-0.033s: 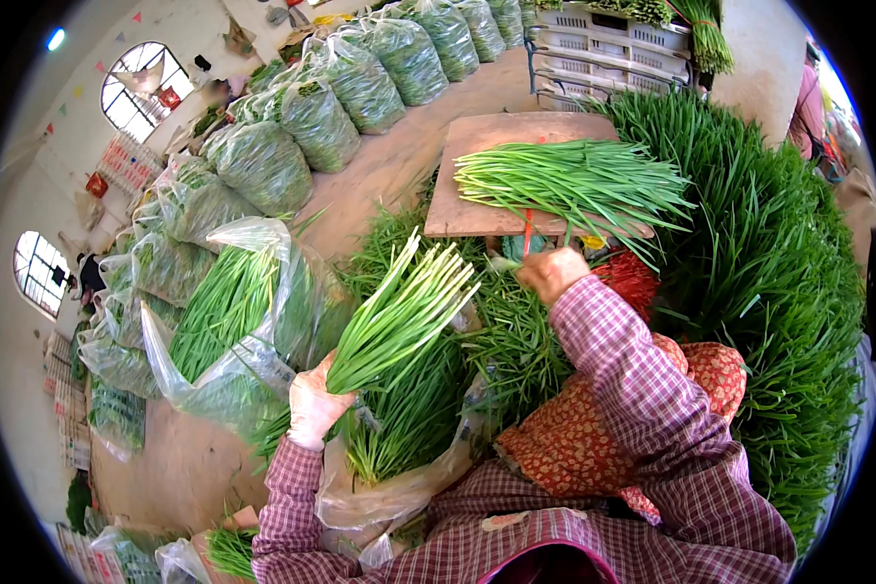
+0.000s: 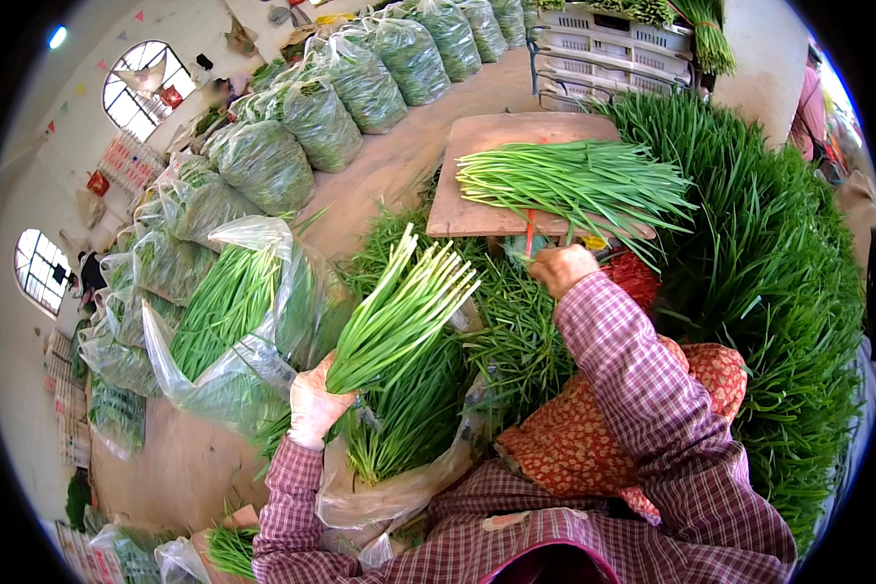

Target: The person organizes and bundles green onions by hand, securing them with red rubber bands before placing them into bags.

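My left hand (image 2: 316,404) is wrapped round the lower part of a bunch of garlic chives (image 2: 399,316). Its pale cut ends point up and away from me. My right hand (image 2: 563,270) is closed just off the near edge of a wooden board (image 2: 501,128); anything in its fingers is too small to make out. Across the board lies another pile of chives (image 2: 565,180), and a red strip (image 2: 529,234) hangs by its near edge. More chives (image 2: 399,438) rest in an open plastic bag (image 2: 409,501) below my left hand.
At the left stands an open clear bag of chives (image 2: 229,307). Filled bags (image 2: 263,165) line the floor beyond. Loose greens (image 2: 521,341) lie before me. A tall mass of chives (image 2: 749,243) borders my right side. Stacked crates (image 2: 613,54) stand behind the board. Red ties (image 2: 633,280) lie beneath it.
My right hand has shifted slightly to the right, along the board's near edge. My left hand holds its bunch in nearly the same place.
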A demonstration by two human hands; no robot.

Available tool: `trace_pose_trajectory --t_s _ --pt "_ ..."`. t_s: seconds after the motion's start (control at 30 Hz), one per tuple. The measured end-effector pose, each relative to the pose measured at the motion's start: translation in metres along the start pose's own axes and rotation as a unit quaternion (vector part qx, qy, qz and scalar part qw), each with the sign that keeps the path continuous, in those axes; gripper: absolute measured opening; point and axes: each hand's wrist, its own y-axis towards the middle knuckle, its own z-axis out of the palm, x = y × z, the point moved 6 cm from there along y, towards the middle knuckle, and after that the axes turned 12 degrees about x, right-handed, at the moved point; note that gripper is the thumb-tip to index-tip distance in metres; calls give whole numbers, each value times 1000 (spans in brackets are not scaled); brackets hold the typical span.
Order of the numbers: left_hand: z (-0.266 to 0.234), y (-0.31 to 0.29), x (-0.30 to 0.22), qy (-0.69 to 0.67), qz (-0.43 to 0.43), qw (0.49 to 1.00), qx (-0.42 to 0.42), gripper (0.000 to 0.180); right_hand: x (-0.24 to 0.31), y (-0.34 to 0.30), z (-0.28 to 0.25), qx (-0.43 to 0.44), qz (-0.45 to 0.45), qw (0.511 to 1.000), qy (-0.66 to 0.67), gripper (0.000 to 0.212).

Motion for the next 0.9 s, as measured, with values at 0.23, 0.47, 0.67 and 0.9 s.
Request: trace_pose_trajectory --t_s 0.23,0.47,0.67,0.9 --pt "5 -5 6 -255 -42 965 53 47 12 -7 25 74 48 995 44 71" --pt "18 -1 -26 -427 -84 894 104 47 98 -11 -1 18 -89 855 510 55" --pt "23 -7 -35 -468 -139 863 129 54 93 -2 3 -90 -116 867 475 30" --pt "25 -14 -29 -492 -152 847 129 66 63 -6 -12 -195 -126 919 320 14"
